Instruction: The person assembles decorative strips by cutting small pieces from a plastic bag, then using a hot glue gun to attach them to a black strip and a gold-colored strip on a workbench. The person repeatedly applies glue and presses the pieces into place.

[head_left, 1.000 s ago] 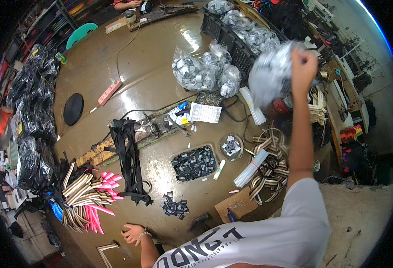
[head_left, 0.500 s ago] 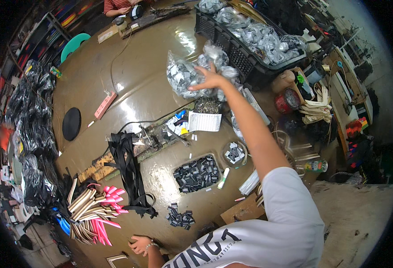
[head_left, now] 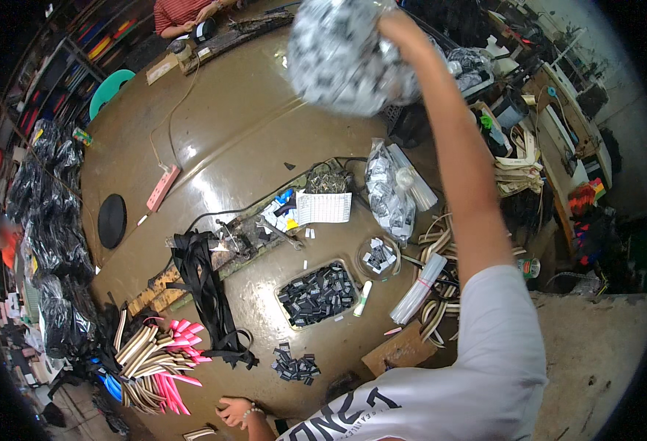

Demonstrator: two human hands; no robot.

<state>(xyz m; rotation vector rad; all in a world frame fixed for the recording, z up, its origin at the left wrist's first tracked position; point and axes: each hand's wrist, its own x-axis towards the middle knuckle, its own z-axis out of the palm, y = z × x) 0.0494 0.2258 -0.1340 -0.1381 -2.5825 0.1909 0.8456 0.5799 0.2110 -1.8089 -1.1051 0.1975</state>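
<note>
A glossy brown bench (head_left: 228, 121) fills most of the view, with a black crate (head_left: 409, 125) partly hidden at its far right. Just in front hangs the full clear bag (head_left: 342, 62), lifted and blurred, bulging with small pieces; such thin film seems liable to split, so a slow, level carry, well clear of the crate's hard edges, looks wise. A slimmer filled bag (head_left: 389, 195) lies nearer the body. Of the hands, the right hand (head_left: 402, 31) grips the full clear bag's top, fingertips hidden; gathering more film should spread the pull. The left hand (head_left: 235, 413) rests on the bench, fingers loosely spread, a steadying prop, short of the loose black pieces (head_left: 295, 365)
</note>
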